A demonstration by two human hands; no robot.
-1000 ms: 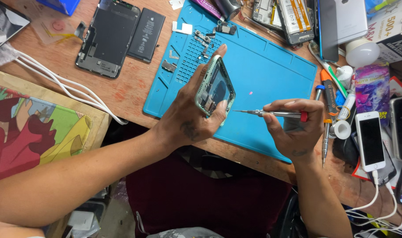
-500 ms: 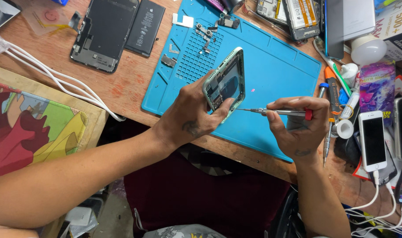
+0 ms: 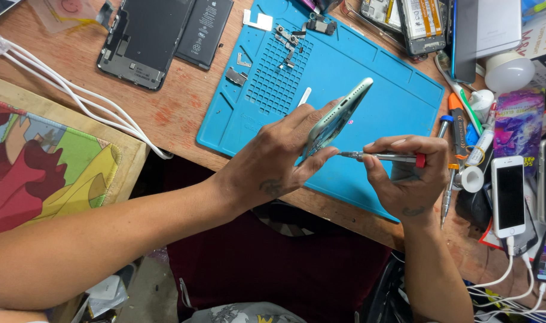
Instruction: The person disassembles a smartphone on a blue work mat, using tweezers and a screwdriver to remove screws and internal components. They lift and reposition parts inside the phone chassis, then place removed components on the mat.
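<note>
Firmly, the left hand [image 3: 273, 161] has its grip closed around a pale green phone housing [image 3: 337, 115], held tilted on edge above the blue silicone repair mat [image 3: 392, 101]. The right hand [image 3: 407, 176] pinches a slim silver screwdriver with a red collar [image 3: 383, 157], its tip touching the housing's lower end beside the left thumb. On the mat's far side lie small metal brackets and screws [image 3: 288, 42]. Beyond the mat, on the wooden bench [image 3: 165, 113], rest a black phone screen [image 3: 146, 39] and a flat black battery [image 3: 204, 31]. White cables [image 3: 75, 98] run across the bench's left part, and a white phone [image 3: 509, 194] lies well to the right.
</note>
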